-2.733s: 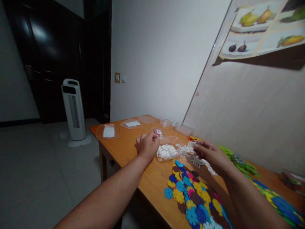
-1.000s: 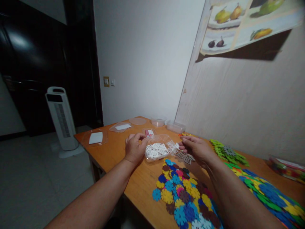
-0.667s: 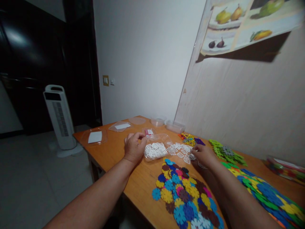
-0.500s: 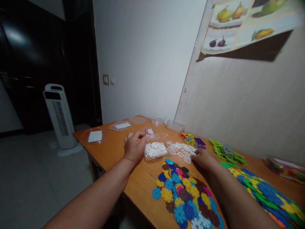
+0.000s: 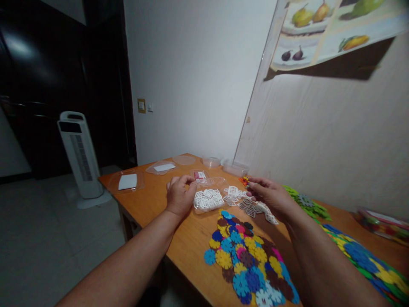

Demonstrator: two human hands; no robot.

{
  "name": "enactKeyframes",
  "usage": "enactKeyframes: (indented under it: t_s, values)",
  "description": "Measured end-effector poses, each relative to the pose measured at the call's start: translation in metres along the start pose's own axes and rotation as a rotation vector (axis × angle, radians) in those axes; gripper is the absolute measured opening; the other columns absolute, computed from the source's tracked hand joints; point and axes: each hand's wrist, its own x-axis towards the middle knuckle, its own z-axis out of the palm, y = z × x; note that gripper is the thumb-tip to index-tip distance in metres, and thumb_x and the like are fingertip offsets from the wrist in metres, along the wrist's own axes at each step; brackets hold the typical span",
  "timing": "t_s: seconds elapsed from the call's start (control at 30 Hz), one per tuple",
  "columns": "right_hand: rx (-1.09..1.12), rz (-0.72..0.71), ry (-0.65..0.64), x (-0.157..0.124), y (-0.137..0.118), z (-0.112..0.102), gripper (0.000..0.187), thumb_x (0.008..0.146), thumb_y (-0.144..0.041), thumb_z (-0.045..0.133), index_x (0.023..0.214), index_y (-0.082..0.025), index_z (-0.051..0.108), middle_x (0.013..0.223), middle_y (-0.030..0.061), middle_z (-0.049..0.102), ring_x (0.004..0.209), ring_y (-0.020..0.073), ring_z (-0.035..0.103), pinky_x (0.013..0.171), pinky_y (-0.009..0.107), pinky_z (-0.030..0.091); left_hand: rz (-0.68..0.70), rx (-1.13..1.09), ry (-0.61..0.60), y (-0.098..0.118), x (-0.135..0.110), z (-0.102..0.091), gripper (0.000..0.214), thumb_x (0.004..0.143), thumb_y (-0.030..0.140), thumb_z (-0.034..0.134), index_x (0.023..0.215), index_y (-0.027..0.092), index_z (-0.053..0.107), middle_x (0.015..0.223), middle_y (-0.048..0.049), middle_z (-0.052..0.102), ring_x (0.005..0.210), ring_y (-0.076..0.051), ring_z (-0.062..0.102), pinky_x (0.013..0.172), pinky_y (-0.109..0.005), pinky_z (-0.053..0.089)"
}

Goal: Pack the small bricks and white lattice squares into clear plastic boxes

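Observation:
My left hand (image 5: 181, 194) is closed at the left rim of a clear plastic container (image 5: 220, 182), steadying it on the table. Inside lies a heap of small white lattice window pieces (image 5: 208, 198). To the right of the container, my right hand (image 5: 270, 195) is raised a little above the table, thumb and fingers pinched. White lattice pieces (image 5: 232, 192) show at its fingertips, partly hidden by the fingers. More loose white pieces (image 5: 251, 209) lie spread on the table below it. Nearer me is a pile of colourful snowflake discs (image 5: 246, 258).
Clear lids (image 5: 140, 184) and small clear tubs (image 5: 235, 168) line the table's back edge. Orange pieces (image 5: 244, 181) lie behind my right hand. Green pieces (image 5: 308, 204), large mixed-colour pieces (image 5: 361, 258) and a filled clear box (image 5: 381, 226) are at the right. A tower fan (image 5: 79, 157) stands on the floor.
My right hand has lifted from the right side of the white pieces and moved up and left towards the container, now covering the purple and yellow pieces behind. My left hand has stayed put.

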Motion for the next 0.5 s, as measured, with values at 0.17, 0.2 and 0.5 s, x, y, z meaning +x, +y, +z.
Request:
enactKeyframes:
  t_s: [0.17,0.2,0.5]
  values:
    - [-0.637,-0.008,0.142,0.008,0.034,-0.02,0.02,0.076,-0.03,0.062,0.088,-0.016,0.07,0.077,0.0051,0.069,0.07,0.0177,0.063,0.062,0.026,0.045,-0.006,-0.006,-0.004,0.0,-0.001,-0.001,0.013,0.083,0.031,0.056,0.081,0.025,0.067,0.085,-0.0012,0.071,0.093,-0.022,0.061,0.086,-0.036,0.039]
    - [-0.749,0.006,0.123,0.01,0.045,-0.026,0.019,0.074,-0.028,0.064,0.087,-0.016,0.072,0.079,0.006,0.07,0.074,0.0192,0.064,0.066,0.027,0.045,-0.004,-0.006,-0.002,-0.001,0.0,-0.001,0.013,0.083,0.031,0.056,0.081,0.025,0.067,0.085,-0.0011,0.071,0.093,-0.022,0.061,0.086,-0.036,0.039]
    - [-0.942,0.092,-0.039,0.016,0.082,-0.038,0.018,0.073,-0.026,0.064,0.089,-0.02,0.072,0.084,0.005,0.074,0.077,0.0187,0.065,0.066,0.025,0.044,0.005,-0.004,0.004,-0.001,0.001,0.001,0.011,0.082,0.03,0.057,0.08,0.024,0.067,0.084,-0.0009,0.07,0.091,-0.022,0.061,0.084,-0.035,0.04]
